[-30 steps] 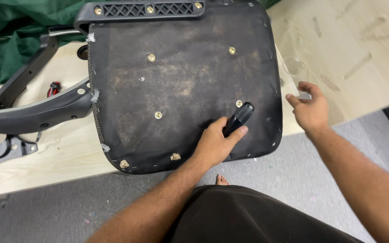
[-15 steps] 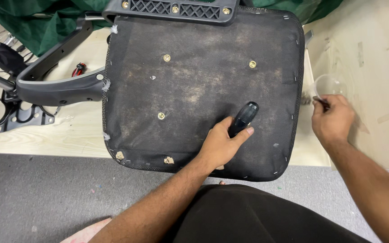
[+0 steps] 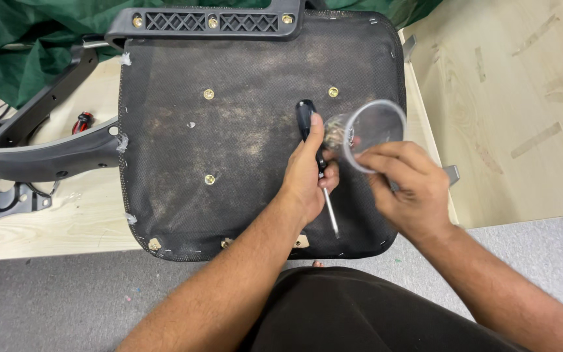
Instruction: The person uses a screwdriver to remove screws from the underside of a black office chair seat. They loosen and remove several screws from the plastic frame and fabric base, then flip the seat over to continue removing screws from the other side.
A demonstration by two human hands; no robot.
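Left hand: the left hand (image 3: 307, 179) is clenched around a screwdriver (image 3: 315, 163), black handle up, metal shaft pointing down toward the near edge.
Right hand: the right hand (image 3: 406, 189) grips the rim of a clear plastic cup (image 3: 371, 130), tilted on its side, small hardware inside.
Seat base: both hands hover over an upturned black chair seat (image 3: 242, 130) with brass inserts, lying on the wooden counter (image 3: 60, 221).
Left side: a black armrest (image 3: 53, 153) juts out.
Far: green cloth (image 3: 27, 52).

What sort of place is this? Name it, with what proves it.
Likely a furniture assembly or repair workshop: an upturned chair seat base lies on a wooden workbench, a screwdriver is in hand, and loose chair parts sit nearby.
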